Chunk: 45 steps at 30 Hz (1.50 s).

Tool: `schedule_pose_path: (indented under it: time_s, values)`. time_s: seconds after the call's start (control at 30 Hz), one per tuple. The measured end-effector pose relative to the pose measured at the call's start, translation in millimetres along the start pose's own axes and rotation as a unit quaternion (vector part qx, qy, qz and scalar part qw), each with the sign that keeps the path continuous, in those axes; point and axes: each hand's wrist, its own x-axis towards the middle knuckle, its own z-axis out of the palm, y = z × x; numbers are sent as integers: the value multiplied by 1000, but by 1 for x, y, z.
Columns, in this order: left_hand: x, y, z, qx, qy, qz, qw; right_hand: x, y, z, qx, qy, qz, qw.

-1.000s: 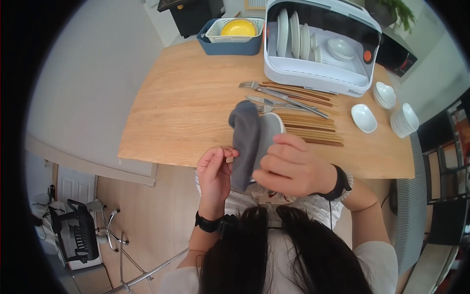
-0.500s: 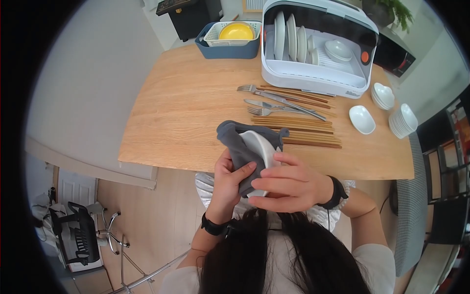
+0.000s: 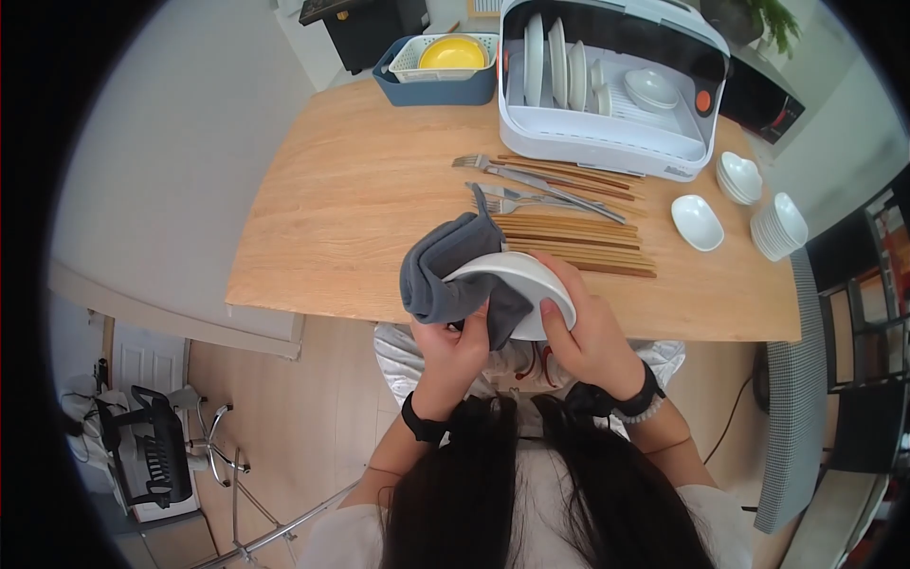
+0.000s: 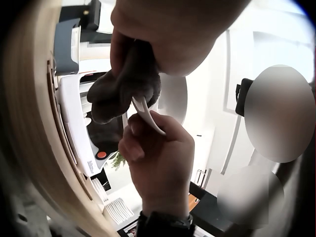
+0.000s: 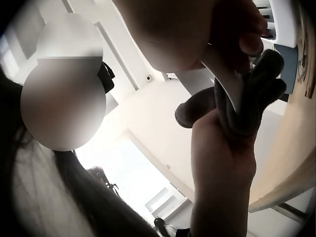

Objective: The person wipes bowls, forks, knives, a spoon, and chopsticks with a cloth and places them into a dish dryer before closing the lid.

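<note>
Over the table's near edge, a shallow white dish (image 3: pixel 538 283) is held tilted between both hands. My left hand (image 3: pixel 453 356) grips a grey cloth (image 3: pixel 441 270), which is folded over the dish's left rim, with the thumb on the dish's inner side. My right hand (image 3: pixel 602 343) holds the bare right rim, thumb inside and fingers round the back. In the left wrist view the dish (image 4: pixel 148 118) shows edge-on, running into the bunched cloth (image 4: pixel 116 94). The right wrist view has the cloth (image 5: pixel 247 106) wrapped round the rim; the left fingers are partly hidden by it.
Chopsticks (image 3: pixel 578 248), forks and knives (image 3: pixel 555 190) lie just beyond the hands. Behind them stands a white dish rack (image 3: pixel 607 147) with plates and bowls. Small white dishes (image 3: pixel 698 224) sit at the right, and a blue basin (image 3: pixel 436 92) with a yellow bowl (image 3: pixel 453 54) at the back left.
The dish has turned so its hollow side shows more, and the right hand has moved onto its right rim. The left hand now grips the cloth folded over the left rim.
</note>
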Motion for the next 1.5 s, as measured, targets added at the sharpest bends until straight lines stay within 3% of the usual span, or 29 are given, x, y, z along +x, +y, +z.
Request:
schedule_pose_path:
  time_s: [0.13, 0.2, 0.23, 0.37, 0.4, 0.47, 0.5, 0.53, 0.57, 0.6, 0.67, 0.73, 0.83, 0.87, 0.93, 0.97, 1.0, 1.1, 1.17, 1.23, 1.27, 1.3, 1.33, 1.4, 1.47, 1.5]
  values:
    - [17, 9, -8, 106, -21, 72, 992, 7, -16, -22, -161, -71, -14, 984]
    - [22, 9, -12, 279, -185, 69, 940, 6, -18, -23, -276, -129, 6, 953]
    - [24, 10, -9, 281, -193, 102, 935, 8, -20, -24, -315, -134, -16, 939]
    - [34, 29, 0, 294, -240, 115, 918, 15, -41, -33, -434, -137, -42, 889]
    - [35, 34, 2, 278, -202, 92, 935, 17, -41, -33, -437, -133, -44, 889]
    - [37, 33, 9, 260, -164, 79, 948, 22, -38, -34, -381, -14, -43, 923]
    - [35, 25, 13, 106, -111, 25, 988, 23, -36, -35, -384, -6, -45, 922]
    - [34, 21, 17, -54, -56, -28, 997, 23, -34, -36, -262, 50, -41, 963]
    - [31, 36, 20, -129, -41, -97, 986, 22, -31, -36, -135, 104, -38, 985]
    - [26, 33, 22, -133, -45, -89, 986, 21, -29, -32, -140, 110, -43, 983]
    - [16, 17, 25, -187, -12, -174, 967, 15, -21, -16, -49, 121, -1, 991]
    - [15, 11, 24, -173, -16, -165, 971, 11, -14, -13, -65, 98, 33, 992]
    - [24, 19, 17, 20, -100, 15, 995, 13, -18, -31, -172, -4, -16, 985]
    - [22, 18, 13, 21, -99, 13, 995, 15, -20, -35, -171, -6, -15, 985]
    - [15, 15, 5, 257, -137, 32, 956, 16, -22, -38, -316, -127, 22, 940]
    - [14, 14, 9, 258, -128, 78, 955, 16, -24, -37, -316, -128, 21, 940]
    - [14, 15, 10, 257, -127, 77, 955, 17, -26, -35, -345, -120, -6, 931]
    - [15, 19, 14, 317, -201, 128, 918, 18, -34, -31, -401, -118, -40, 908]
    - [26, 27, 10, 312, -183, 127, 924, 23, -35, -32, -427, -125, -46, 894]
    - [31, 28, 6, 309, -166, 130, 928, 29, -33, -34, -389, -58, -29, 919]
    - [32, 27, 7, 195, -113, 27, 974, 29, -34, -34, -389, -57, -29, 919]
    - [33, 25, 7, 75, -56, -77, 993, 28, -37, -35, -297, 32, -20, 954]
    - [33, 22, 9, 74, -56, -77, 993, 27, -39, -35, -200, 121, -11, 972]
    - [32, 13, 10, -110, 7, -127, 986, 19, -29, -29, -155, 88, 20, 984]
    - [28, 10, 13, -122, 2, -139, 983, 14, -16, -23, -106, 54, 53, 991]
    - [26, 9, 16, -93, -12, -103, 990, 12, -9, -23, -182, 52, 18, 982]
